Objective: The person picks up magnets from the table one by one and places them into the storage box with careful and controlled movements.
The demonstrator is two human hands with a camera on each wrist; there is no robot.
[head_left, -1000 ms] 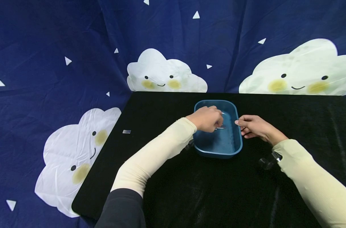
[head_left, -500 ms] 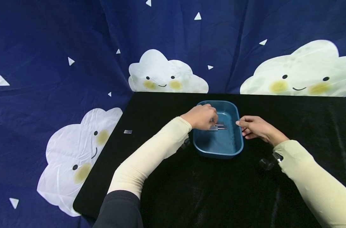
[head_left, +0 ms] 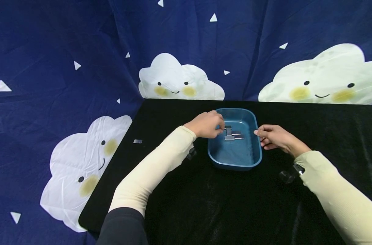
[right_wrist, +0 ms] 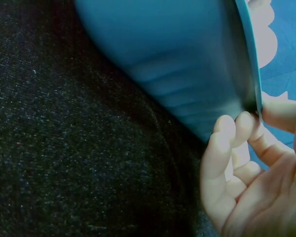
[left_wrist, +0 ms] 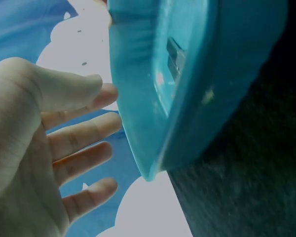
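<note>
A deep blue plastic box with rounded corners stands on the black table. Several small shiny silver metal pieces, flat and rectangular with narrower parts, lie together on its floor; the left wrist view shows a metal piece past the rim. My left hand is over the box's left rim, its fingers extended and holding nothing. At the right rim, my right hand pinches the box wall between thumb and fingers, as the right wrist view shows, with the thumb on the inner side.
One small flat silver piece lies alone on the black table, left of the box. Behind the table hangs a dark blue curtain printed with white clouds. Small dark cameras are strapped at both wrists.
My left hand has drawn back leftward from inside the box to its left rim, uncovering the silver pieces on the floor. The right hand keeps its pinch on the right rim.
</note>
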